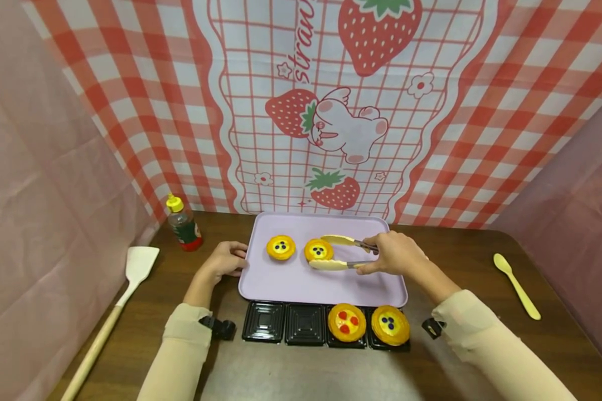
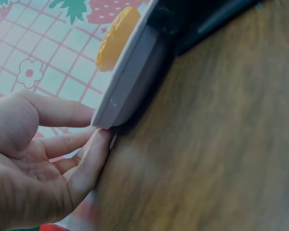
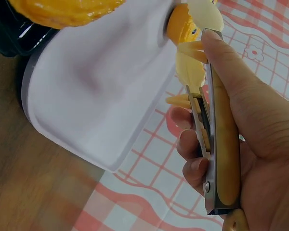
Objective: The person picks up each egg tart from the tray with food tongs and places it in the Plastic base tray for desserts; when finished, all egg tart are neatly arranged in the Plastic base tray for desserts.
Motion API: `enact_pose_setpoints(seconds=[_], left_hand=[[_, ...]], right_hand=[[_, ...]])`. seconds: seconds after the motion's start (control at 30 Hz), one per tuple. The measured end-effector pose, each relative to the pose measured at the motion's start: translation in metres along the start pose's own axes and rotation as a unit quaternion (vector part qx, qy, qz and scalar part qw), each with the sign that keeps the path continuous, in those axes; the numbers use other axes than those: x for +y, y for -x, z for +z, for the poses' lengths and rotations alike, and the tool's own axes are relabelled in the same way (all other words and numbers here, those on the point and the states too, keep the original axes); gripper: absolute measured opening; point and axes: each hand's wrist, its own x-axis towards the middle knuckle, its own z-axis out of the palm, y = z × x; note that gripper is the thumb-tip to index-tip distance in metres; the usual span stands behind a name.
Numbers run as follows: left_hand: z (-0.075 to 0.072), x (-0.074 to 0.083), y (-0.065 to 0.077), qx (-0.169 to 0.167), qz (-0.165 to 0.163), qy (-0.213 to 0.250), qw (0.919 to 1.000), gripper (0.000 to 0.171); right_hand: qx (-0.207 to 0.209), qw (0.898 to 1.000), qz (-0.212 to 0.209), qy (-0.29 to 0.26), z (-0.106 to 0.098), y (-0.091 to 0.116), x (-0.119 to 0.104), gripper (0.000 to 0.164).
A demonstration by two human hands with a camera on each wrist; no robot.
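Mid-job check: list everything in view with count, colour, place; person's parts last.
Tray: 1, lilac, centre
Container sections: 4, black, row at tray's near edge
Dark-dotted tarts: 3, golden, two on tray, one in rightmost section
Red-dotted tart: 1, golden, third section from left
Tongs: 1, cream and metal, tips flanking rightmost tray tart
Bottle: 1, yellow cap, red and green, back left
Spatula: 1, white and tan, far left
Spoon: 1, pale yellow, far right
Tabletop: 1, brown, beneath
Backdrop: 1, red and white, behind
Side cloths: 2, pinkish, left and right
Wrist devices: 2, black, one per wrist
Sleeves: 2, cream, both forearms
Left hand: 1, bare, at tray's left edge
Right hand: 1, bare, holding tongs
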Motion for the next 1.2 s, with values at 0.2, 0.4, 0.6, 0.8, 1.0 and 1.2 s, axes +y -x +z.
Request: enact_pose_setpoints(seconds=[0.2, 0.4, 0.6, 0.8, 1.0, 1.2], left_hand=[[0.000, -0.001, -0.001, -0.008, 0.001, 0.008, 0.9999, 0.046], [0.001, -0.001, 0.000, -0.008, -0.001, 0.009, 0.9999, 0.047], [0.002, 0.000, 0.000, -0.009, -0.003, 0.010, 0.9999, 0.046], [0.003, -0.001, 0.000, -0.010, -0.003, 0.013, 0.9999, 0.047], [0.001, -0.002, -0.001, -0.006, -0.002, 0.008, 0.9999, 0.047], [-0.001, -0.002, -0.002, -0.003, -0.001, 0.006, 1.0000, 0.047]], right_hand=[[-0.006, 1.000, 0.009, -0.003, 0.002, 0.001, 0.001, 0.075], [0.003, 1.000, 0.000, -0.003, 0.004, 0.003, 0.002, 0.071], [0.009, 1.000, -0.006, -0.003, 0.006, 0.005, 0.003, 0.070], [0.006, 1.000, 0.003, -0.008, 0.004, 0.006, 0.004, 0.072], [0.011, 1.000, 0.007, -0.006, -0.001, 0.008, 0.004, 0.081], [0.022, 1.000, 0.003, -0.006, -0.012, 0.012, 0.003, 0.088]])
